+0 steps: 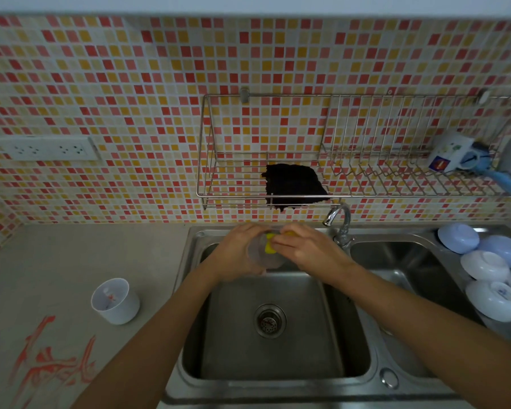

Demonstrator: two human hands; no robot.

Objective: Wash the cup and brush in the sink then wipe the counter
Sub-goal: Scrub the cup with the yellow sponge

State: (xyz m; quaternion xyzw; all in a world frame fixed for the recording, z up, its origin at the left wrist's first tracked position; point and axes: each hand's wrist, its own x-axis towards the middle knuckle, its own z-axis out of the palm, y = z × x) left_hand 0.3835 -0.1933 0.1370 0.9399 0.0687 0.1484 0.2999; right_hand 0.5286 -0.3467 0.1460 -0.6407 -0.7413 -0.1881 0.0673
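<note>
Over the back of the left sink basin [278, 376], my left hand [236, 252] grips a clear plastic cup [261, 256], tilted with its mouth toward my right hand. My right hand [304, 249] pinches a yellow sponge [269, 245] and presses it against the cup's rim and inside. The cup is blurred and partly hidden by my fingers. A white cup [115, 301] stands upright on the counter [71, 261] to the left of the sink, with orange specks inside. Orange-red smears [50, 358] stain the counter in front of it. No brush is visible.
The faucet [340, 222] stands behind the divider between the two basins. A wire rack [278, 199] on the tiled wall holds a dark cloth [295, 184] and a mug [452, 154]. Several white and bluish bowls [490, 270] lie upside down at the right.
</note>
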